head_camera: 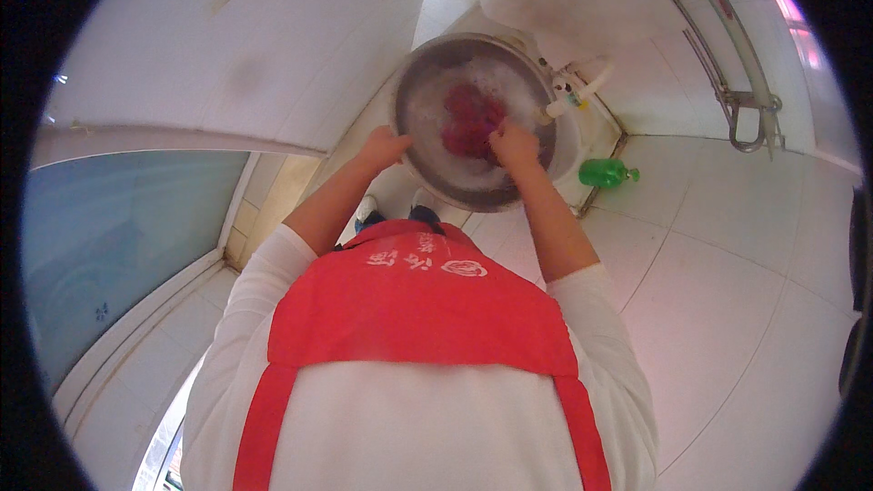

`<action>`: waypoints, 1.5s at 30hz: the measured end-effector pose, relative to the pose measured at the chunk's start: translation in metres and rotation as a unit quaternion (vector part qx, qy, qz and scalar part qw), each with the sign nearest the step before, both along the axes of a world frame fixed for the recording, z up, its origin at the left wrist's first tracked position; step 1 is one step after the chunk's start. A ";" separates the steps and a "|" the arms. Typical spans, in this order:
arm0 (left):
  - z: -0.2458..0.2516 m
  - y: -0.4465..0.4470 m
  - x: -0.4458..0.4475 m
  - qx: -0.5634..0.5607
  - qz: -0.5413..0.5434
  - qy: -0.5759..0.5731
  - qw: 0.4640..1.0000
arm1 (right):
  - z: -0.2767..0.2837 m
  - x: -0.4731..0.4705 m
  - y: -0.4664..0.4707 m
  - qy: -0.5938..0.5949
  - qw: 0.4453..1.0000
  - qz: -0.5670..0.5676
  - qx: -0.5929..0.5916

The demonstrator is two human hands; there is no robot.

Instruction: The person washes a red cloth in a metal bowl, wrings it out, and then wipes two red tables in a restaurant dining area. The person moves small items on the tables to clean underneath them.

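A large round metal basin [412, 170] holds cloudy, sudsy water. In its middle lies a dark red bundle [467, 119], wet and cloth-like, though its exact kind is hard to tell. My left hand [384, 148] grips the basin's rim on the left side. Inside the right part of the basin, my right hand [516, 143] has its fingers closed at the edge of the red bundle. The part under the water and beneath the fingers is hidden.
To the basin's right is a tap with a white fitting [563, 99]. A green plastic bottle [603, 173] lies on the tiled floor [723, 252]. Metal pipes [733, 34] run along the right wall. At left stands a frosted glass panel [136, 232].
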State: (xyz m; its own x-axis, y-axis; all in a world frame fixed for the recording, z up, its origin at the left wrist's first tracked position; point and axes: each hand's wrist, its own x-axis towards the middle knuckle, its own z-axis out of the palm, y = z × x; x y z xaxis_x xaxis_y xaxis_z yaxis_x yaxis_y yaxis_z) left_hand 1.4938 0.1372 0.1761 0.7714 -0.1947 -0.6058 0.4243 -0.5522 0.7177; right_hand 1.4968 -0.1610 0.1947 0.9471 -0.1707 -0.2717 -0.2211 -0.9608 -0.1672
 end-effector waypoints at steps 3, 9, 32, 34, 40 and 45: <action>0.002 -0.001 -0.004 -0.080 0.045 0.012 0.996 | 0.060 0.000 -0.020 -0.078 0.986 -0.021 0.147; 0.006 -0.001 -0.005 -0.026 0.057 0.011 0.998 | 0.206 0.000 -0.017 -0.199 0.932 -0.097 0.287; -0.046 -0.003 0.003 -0.037 0.036 0.016 0.999 | 0.010 0.006 -0.009 -0.123 0.990 -0.019 0.068; -0.033 -0.002 0.003 -0.029 0.032 0.029 0.999 | -0.012 0.000 0.000 -0.181 0.977 -0.088 0.068; -0.011 -0.006 0.000 -0.009 0.031 0.007 0.999 | -0.029 -0.016 0.017 -0.091 0.972 0.166 -0.140; -0.010 -0.006 -0.001 -0.041 0.055 0.020 0.997 | -0.004 -0.002 -0.009 0.139 0.989 0.002 0.047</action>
State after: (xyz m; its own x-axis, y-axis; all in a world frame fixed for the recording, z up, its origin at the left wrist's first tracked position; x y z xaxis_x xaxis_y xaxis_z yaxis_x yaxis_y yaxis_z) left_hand 1.4927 0.1314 0.1665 0.7661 -0.1606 -0.6223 0.5080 -0.4417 0.7394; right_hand 1.4945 -0.1696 0.1903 0.8342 -0.1293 -0.5362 -0.2683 -0.9444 -0.1898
